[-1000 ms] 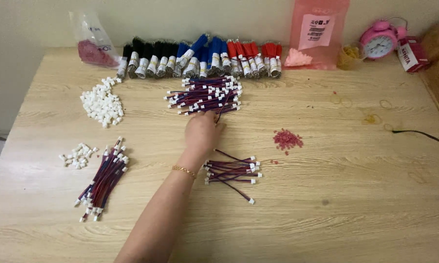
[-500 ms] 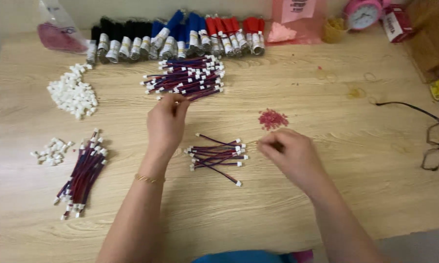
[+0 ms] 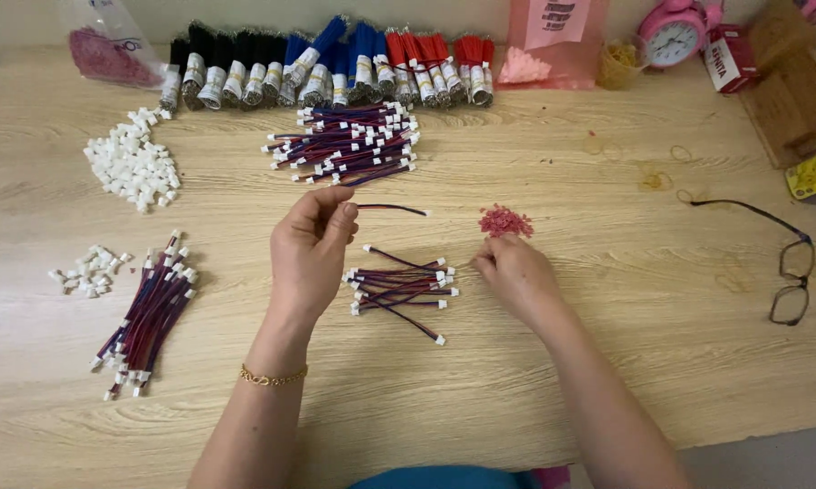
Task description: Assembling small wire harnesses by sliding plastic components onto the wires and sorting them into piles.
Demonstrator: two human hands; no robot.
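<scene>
My left hand (image 3: 310, 249) pinches one short red-and-blue wire (image 3: 391, 208) with a white plug, held level above the table. Below and to its right lies a small bundle of the same wires (image 3: 399, 288). My right hand (image 3: 514, 272) rests on the table with its fingertips closed at the near edge of a little heap of tiny red pieces (image 3: 505, 221); whether it holds one I cannot tell. A larger pile of wires (image 3: 346, 145) lies further back.
White plastic connectors sit in a heap (image 3: 133, 166) and a smaller scatter (image 3: 88, 270) at left, beside another wire bundle (image 3: 148, 312). Wire rolls (image 3: 326, 68) line the back edge with a pink bag (image 3: 553, 41), a pink clock (image 3: 674, 34) and eyeglasses (image 3: 783, 263) at right.
My left hand drew back from the big wire pile with one wire pinched. My right hand came into view and settled by the red pieces.
</scene>
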